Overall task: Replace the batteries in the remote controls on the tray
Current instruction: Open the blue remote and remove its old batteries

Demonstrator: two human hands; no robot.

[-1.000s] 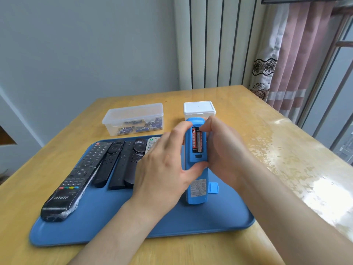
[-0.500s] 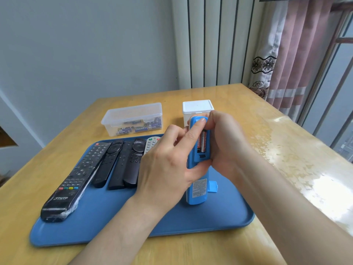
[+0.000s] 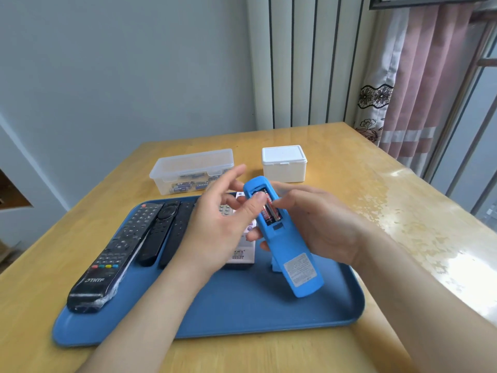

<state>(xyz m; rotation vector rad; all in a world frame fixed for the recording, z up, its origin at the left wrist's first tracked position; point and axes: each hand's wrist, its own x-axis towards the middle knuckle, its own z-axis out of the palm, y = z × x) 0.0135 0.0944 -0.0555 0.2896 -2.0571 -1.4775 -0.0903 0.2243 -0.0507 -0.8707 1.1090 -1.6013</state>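
Note:
A blue remote (image 3: 289,246) is held tilted above the blue tray (image 3: 242,313), back side up, its battery bay open with red-and-black batteries (image 3: 270,212) inside. My right hand (image 3: 320,224) grips the remote from the right and underneath. My left hand (image 3: 220,219) hovers beside it with fingers spread, and its thumb presses on the batteries. The blue battery cover (image 3: 274,265) lies on the tray, mostly hidden behind the remote.
Several remotes lie on the tray's left: a large black one (image 3: 113,259), two slim black ones (image 3: 161,232), a white one (image 3: 240,254) under my left hand. Behind the tray stand a clear box of batteries (image 3: 191,170) and a white lidded box (image 3: 284,163).
The remote has been lifted off the tray and tilted with its top to the left. My left hand let go of its side; its fingers spread and its thumb now presses the batteries.

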